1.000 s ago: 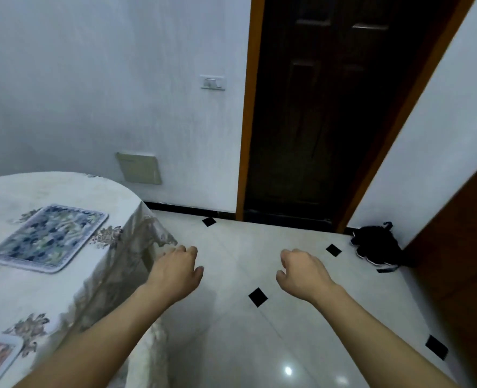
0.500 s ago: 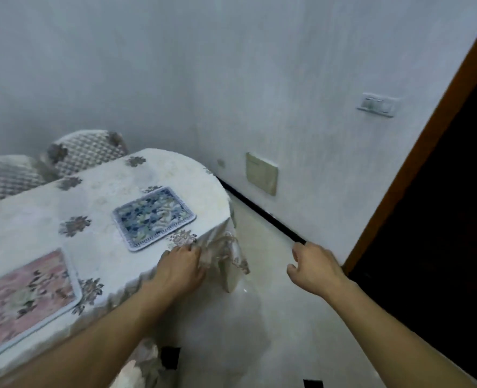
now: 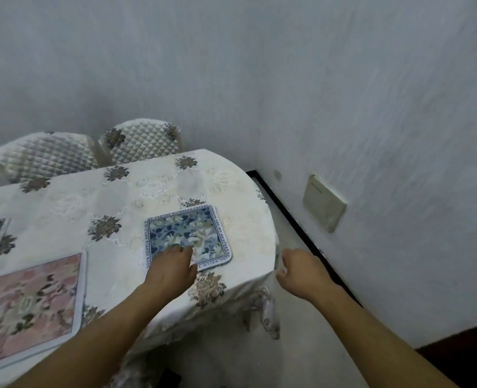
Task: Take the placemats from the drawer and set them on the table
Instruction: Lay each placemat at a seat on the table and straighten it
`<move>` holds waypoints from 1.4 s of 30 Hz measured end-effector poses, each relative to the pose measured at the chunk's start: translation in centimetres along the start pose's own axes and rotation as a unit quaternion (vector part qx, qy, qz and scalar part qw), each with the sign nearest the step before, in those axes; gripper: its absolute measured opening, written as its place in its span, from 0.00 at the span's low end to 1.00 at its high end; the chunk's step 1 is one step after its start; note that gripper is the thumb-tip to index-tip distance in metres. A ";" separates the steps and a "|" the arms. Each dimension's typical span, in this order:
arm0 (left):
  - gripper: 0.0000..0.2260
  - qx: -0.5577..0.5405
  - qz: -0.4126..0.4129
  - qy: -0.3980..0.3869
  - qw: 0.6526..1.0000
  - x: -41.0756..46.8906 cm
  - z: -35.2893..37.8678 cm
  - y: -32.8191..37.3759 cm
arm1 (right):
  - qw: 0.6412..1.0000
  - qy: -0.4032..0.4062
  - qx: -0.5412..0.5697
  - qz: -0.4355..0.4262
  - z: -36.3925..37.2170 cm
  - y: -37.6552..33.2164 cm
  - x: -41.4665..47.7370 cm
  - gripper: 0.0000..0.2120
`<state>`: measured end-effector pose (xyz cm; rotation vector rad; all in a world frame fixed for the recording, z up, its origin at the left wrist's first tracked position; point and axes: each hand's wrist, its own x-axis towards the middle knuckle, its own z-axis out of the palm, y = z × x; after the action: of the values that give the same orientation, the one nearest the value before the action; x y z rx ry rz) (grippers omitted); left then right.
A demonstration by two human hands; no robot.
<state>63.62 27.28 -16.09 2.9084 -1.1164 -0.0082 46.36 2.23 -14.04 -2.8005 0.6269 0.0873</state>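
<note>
bare forearms, no sleeves, bare fingers (image 3: 185, 249)

This is a dining corner in someone's home. A rounded counter (image 3: 175, 189) wears a cream tablecloth stitched with brown flower sprigs, its hem hanging down at the near end. Patterned placemats lie on it: a blue floral placemat (image 3: 187, 233), a pink floral placemat (image 3: 27, 306). Two chairs (image 3: 92, 152) in quilted covers matching the cloth are pushed in at the far side. Plain white walls (image 3: 343, 93) meet a pale tiled floor (image 3: 301, 345) along a dark skirting strip, and a beige wall plate (image 3: 323, 204) sits low.
</note>
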 end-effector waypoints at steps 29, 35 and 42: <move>0.19 -0.212 -0.620 -0.106 0.748 15.8 15.3 -11.7 | 0.929 -0.278 0.229 0.085 16.6 -7.0 37.0 0.14; 0.11 -0.307 -0.599 -0.041 0.738 15.9 14.8 -13.3 | 0.937 -0.206 0.247 0.135 16.6 -8.8 36.7 0.10; 0.11 -0.363 -0.524 0.008 0.771 17.4 12.4 -12.6 | 0.941 -0.150 0.287 0.097 14.8 -9.0 36.8 0.10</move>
<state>84.87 24.73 -28.72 2.3375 0.5535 -0.3405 83.48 -0.95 -30.34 -2.1063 0.7107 0.3103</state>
